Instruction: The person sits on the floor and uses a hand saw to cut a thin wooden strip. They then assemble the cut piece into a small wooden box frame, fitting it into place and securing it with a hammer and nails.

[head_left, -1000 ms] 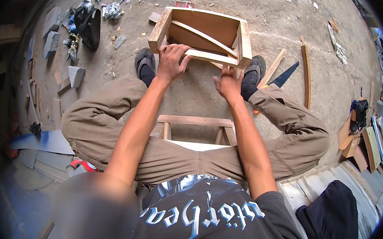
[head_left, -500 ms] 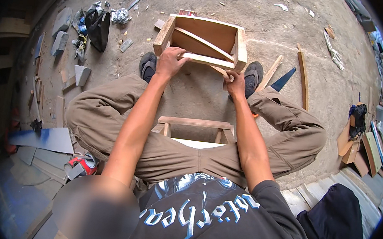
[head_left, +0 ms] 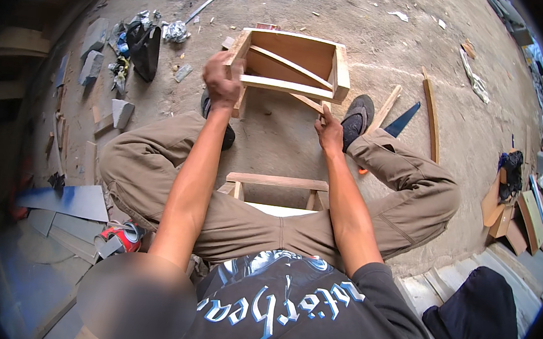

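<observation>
A small wooden frame (head_left: 285, 87), open toward me, stands between my feet, with a brown panel (head_left: 298, 50) at its back and a thin strip (head_left: 290, 66) slanting across it. My left hand (head_left: 223, 82), a little blurred, is closed around the frame's left end. Lower down, my right hand (head_left: 330, 133) pinches the frame's lower right part, where another slanted strip (head_left: 306, 101) ends. The far side of the frame is hidden.
A second wooden frame (head_left: 277, 181) lies close to my lap. Right of my right shoe are a blade (head_left: 402, 119) and wood lengths (head_left: 429, 119). Grey blocks (head_left: 91, 66) and a black bag (head_left: 144, 52) lie at left. A dark cloth (head_left: 475, 313) is at lower right.
My left hand has moved from the front rail to the frame's left end. The frame has shifted slightly down in view, and my right hand stays at its lower right.
</observation>
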The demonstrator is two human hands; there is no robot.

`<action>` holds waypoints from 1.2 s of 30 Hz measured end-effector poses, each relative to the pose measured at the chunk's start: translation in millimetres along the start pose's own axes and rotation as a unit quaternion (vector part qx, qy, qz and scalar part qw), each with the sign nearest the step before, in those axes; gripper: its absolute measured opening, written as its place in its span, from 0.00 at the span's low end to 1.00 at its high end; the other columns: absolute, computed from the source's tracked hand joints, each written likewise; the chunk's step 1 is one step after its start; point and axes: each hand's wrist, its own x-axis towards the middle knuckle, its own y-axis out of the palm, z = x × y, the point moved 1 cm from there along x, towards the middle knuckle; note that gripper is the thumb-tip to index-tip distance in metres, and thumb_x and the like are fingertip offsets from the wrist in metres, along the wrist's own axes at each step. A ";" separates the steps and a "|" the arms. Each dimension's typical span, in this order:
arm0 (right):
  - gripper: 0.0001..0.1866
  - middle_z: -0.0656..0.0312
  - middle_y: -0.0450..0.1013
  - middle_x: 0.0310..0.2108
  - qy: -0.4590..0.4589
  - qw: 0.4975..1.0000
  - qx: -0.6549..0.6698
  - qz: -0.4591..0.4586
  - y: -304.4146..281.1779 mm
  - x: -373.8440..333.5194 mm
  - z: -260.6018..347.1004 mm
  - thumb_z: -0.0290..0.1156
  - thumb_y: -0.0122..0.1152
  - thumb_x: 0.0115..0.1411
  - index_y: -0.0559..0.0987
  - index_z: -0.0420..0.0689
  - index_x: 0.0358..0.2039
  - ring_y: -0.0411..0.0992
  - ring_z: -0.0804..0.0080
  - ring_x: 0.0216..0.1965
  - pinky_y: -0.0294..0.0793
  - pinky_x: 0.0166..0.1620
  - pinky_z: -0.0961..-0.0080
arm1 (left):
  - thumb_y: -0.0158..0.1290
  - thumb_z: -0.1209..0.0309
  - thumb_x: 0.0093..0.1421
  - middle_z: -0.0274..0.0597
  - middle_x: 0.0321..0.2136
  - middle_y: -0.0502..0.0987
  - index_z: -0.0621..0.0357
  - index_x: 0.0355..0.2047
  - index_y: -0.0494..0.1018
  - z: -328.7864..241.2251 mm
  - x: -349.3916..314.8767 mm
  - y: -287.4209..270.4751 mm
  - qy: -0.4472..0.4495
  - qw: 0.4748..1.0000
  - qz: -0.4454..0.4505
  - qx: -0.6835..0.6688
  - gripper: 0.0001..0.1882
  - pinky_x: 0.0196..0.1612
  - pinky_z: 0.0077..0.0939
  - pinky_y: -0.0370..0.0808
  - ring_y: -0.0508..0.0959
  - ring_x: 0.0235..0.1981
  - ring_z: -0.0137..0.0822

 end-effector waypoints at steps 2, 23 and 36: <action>0.33 0.45 0.75 0.37 0.003 1.000 -0.020 -0.009 -0.9 -3.7 -2.5 0.33 0.64 0.56 0.67 0.60 0.63 0.76 0.49 0.38 0.75 0.43 0.56 | 0.57 0.61 0.61 0.42 0.38 0.80 0.61 0.39 0.76 54.8 -13.2 6.2 -0.215 0.973 -0.056 -0.066 0.15 0.48 0.38 0.72 0.78 0.42 0.42; 0.18 0.49 0.71 0.31 -0.059 0.995 -0.028 -0.071 7.0 -11.9 12.3 0.26 0.63 0.54 0.75 0.46 0.47 0.72 0.50 0.31 0.71 0.36 0.56 | 0.62 0.50 0.55 0.48 0.46 0.78 0.60 0.53 0.72 150.7 -62.5 115.8 -0.275 0.874 0.382 -0.124 0.33 0.50 0.33 0.72 0.77 0.49 0.39; 0.15 0.50 0.75 0.38 -0.067 0.992 0.012 -0.106 31.2 -12.0 -20.7 0.22 0.57 0.62 0.76 0.38 0.50 0.73 0.57 0.38 0.73 0.42 0.66 | 0.57 0.55 0.60 0.56 0.53 0.72 0.66 0.58 0.67 130.1 -80.0 96.8 -0.319 0.897 0.296 -0.080 0.33 0.59 0.36 0.64 0.70 0.56 0.50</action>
